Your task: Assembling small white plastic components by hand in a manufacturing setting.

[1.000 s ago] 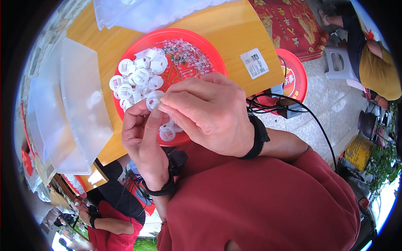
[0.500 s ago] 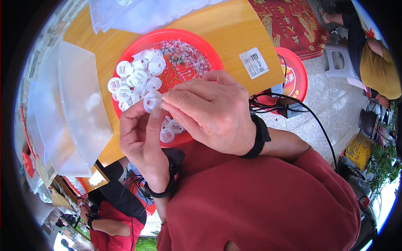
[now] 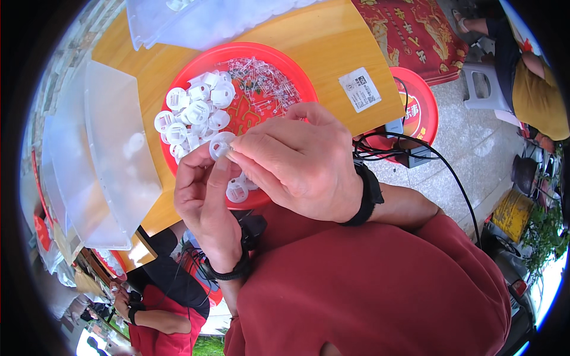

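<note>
- While the left hand (image 3: pixel 205 199) holds a white round plastic piece (image 3: pixel 221 144) between thumb and fingers, that piece sits in the air over the left half of a red round tray (image 3: pixel 301 72).
- Right hand (image 3: pixel 306 160) is pinched narrow, fingertips right up at the piece's right edge. Can't tell what's between the tips, way too small.
- Big heap of white pieces (image 3: pixel 196 111) along the tray's left rim, plus a few loose ones (image 3: pixel 237 190) by its near rim, just under the hands.
- Pile of tiny clear parts with thin legs (image 3: pixel 264 80) toward the tray's far right rim.
- Tray's by the near edge of the wooden worktop (image 3: pixel 335 38).
- Frosted plastic container (image 3: pixel 119 154) at the worktop's left edge, another clear container (image 3: pixel 205 24) at the far edge.
- White label (image 3: pixel 360 89) near its right corner, then a red round stool (image 3: pixel 424 101) and black cables (image 3: pixel 372 155) past that corner.
</note>
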Demonstrator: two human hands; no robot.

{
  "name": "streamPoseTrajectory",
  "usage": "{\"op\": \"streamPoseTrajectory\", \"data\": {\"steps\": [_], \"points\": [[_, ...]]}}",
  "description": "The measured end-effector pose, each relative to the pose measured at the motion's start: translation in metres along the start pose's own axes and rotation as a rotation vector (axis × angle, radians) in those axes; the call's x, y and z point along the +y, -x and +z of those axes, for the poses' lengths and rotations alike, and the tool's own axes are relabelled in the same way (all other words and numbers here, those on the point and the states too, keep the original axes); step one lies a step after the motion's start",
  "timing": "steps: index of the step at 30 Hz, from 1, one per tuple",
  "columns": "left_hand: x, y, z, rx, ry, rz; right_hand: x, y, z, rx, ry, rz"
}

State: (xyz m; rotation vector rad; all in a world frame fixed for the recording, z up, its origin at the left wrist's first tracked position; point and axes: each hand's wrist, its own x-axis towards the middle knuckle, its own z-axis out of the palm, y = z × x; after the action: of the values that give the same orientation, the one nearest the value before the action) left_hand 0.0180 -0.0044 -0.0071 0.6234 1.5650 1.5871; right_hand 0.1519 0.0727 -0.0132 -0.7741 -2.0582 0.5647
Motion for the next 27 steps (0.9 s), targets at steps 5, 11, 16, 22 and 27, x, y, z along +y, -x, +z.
{"op": "streamPoseTrajectory", "data": {"steps": [5,11,16,22,27], "points": [[-0.001,-0.001,-0.001,-0.018,-0.014,-0.039,-0.001,0.004,-0.004,-0.002,0.024,-0.036],[0.001,0.000,0.004,-0.030,0.016,-0.044,0.004,0.005,-0.002,0.027,0.040,-0.032],[-0.001,-0.002,0.007,-0.052,0.042,-0.035,0.006,0.006,-0.001,0.042,0.058,0.013],[-0.003,0.000,0.008,-0.066,-0.058,0.011,0.011,0.006,0.003,0.095,0.010,0.031],[-0.004,0.003,0.013,-0.046,-0.123,0.059,0.010,0.006,0.000,0.064,0.022,0.028]]}}
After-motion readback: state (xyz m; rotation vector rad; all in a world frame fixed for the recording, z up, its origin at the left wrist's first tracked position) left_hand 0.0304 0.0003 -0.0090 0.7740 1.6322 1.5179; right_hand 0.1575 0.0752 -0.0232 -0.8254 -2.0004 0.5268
